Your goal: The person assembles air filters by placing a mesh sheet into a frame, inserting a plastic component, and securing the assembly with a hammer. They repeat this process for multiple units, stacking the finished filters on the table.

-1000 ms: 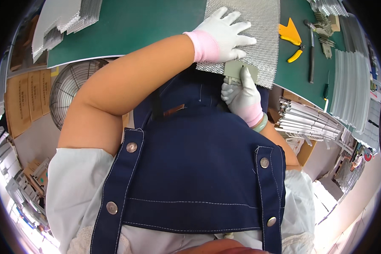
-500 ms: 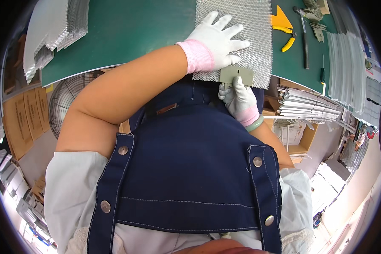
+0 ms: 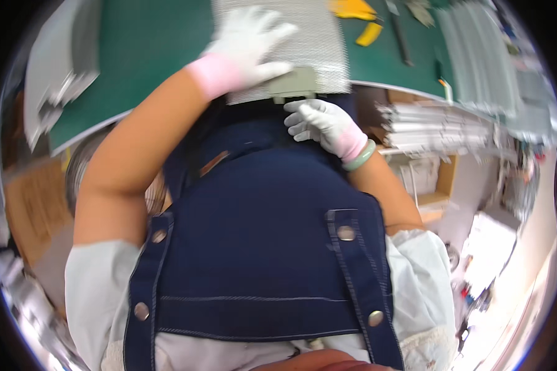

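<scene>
left hand (image 3: 244, 46) fingers spread flat on grey mesh sheet (image 3: 303, 43), right hand (image 3: 322, 123) fingers loosely curled under grey block (image 3: 297, 83)

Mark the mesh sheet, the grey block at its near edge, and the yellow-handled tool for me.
mesh sheet (image 3: 319, 46): head view, bare right half of the sheet.
grey block (image 3: 297, 82): head view, middle of its top face.
yellow-handled tool (image 3: 369, 34): head view, on the lower yellow handle.

Two gloved hands, one mesh sheet (image 3: 303, 46), one green mat (image 3: 148, 49), two yellow tools.
</scene>
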The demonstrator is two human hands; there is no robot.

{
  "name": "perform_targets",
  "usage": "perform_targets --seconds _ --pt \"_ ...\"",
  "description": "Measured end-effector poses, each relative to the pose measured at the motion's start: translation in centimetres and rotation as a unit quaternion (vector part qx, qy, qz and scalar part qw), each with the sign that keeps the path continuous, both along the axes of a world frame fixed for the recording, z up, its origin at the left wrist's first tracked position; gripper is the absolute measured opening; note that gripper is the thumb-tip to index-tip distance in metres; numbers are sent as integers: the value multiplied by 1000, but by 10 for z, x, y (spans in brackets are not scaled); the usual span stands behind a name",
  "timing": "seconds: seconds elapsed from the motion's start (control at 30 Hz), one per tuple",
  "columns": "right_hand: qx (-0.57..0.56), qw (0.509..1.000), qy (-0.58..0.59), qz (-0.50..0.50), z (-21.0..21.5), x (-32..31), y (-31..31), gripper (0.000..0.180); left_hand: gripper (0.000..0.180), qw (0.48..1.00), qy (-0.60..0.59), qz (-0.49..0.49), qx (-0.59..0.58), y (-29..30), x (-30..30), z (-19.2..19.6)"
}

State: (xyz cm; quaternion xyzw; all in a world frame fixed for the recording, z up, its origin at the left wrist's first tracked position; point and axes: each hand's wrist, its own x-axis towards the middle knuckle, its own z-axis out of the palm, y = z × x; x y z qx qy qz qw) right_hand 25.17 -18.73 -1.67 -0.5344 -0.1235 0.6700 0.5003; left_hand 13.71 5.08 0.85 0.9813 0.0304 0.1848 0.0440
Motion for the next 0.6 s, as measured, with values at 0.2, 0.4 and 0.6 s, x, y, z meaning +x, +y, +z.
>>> perform_targets --seconds 0.2,0.4,0.6 --pt "-227 774 -425 -410 -96 126 -191 39 62 997 68 -25 -31 -36 -45 22" --pt "-229 812 -167 -511 -196 124 -252 32 64 997 -33 6 -64 -59 -25 44" --pt "223 898 76 -372 -2 111 -200 28 60 983 -11 -109 -150 -108 -19 61"
